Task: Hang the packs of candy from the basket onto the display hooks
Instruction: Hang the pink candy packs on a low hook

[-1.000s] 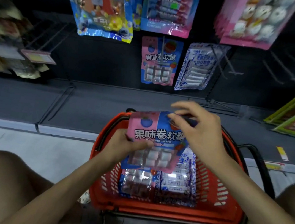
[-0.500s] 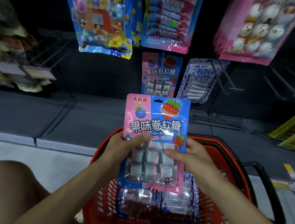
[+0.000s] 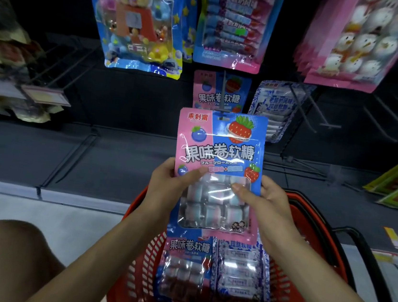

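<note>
I hold a pink and blue candy pack (image 3: 219, 151) upright above the red basket (image 3: 137, 256). My left hand (image 3: 167, 187) grips its left edge with the thumb on the front. My right hand (image 3: 265, 203) grips the right edge, thumb over the clear window. The pack's top hole sits just under the tip of a display hook (image 3: 223, 91), which carries a matching pack (image 3: 219, 91). In the basket lie another pink and blue pack (image 3: 184, 269) and a white and blue pack (image 3: 240, 274).
White and blue packs (image 3: 277, 105) hang on the hook to the right. Larger candy bags (image 3: 139, 18) hang on the row above. Bare hooks (image 3: 382, 115) stick out at right. A dark shelf base (image 3: 67, 154) runs behind the basket. My knee (image 3: 2, 252) is at lower left.
The pack came out of the basket, was turned upright and rose toward the hook. My right hand shifted from the pack's top to its right edge.
</note>
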Demonstrator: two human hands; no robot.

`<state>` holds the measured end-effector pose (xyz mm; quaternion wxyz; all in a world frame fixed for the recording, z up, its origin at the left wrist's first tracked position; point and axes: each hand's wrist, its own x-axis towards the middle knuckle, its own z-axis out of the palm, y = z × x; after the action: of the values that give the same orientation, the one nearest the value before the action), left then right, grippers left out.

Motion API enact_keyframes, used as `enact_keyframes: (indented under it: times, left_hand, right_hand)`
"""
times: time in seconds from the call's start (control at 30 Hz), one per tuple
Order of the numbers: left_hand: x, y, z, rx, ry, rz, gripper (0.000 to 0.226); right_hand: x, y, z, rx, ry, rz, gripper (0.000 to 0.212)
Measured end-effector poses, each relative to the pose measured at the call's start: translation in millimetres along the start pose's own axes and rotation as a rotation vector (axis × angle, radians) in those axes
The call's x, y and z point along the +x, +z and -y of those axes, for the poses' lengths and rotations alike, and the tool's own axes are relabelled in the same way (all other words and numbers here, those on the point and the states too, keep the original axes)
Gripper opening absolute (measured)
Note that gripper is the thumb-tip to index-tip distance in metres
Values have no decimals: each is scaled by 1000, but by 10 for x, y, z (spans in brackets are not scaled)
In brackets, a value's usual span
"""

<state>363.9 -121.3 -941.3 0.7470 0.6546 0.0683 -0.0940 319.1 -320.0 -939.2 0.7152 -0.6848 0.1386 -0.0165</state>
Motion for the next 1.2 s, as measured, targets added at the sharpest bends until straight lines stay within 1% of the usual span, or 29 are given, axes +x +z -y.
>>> enact_keyframes:
  times: [0.13,0.3,0.5,0.6,0.8,0.93,1.07,1.2]
  left_hand:
    - [61,44,-34,24,10,-44,28]
    - [135,61,-34,17,-2,-72,28]
    - [203,68,-15,39,-14,-102,25]
    - [252,71,-17,61,8,-118,23]
    - [327,101,-38,84,44,-130,20]
    - [388,120,-11,79,18,-125,23]
    - [455,135,44,117,48,-182,36]
    - [545,129,31,142,47,-184,36]
  right_hand:
    - [76,13,13,13,-33,-16,12]
    - [173,53,-4,23,-61,-26,21]
    - [243,97,-57,42,-44,-49,23]
    - [269,120,-58,40,-38,-52,21]
    - [330,126,-38,56,-34,-67,25]
    - [373,118,-52,40,-27,-87,24]
    - [463,134,-64,7,1,-125,23]
    - [623,172,-24,-46,29,-162,21]
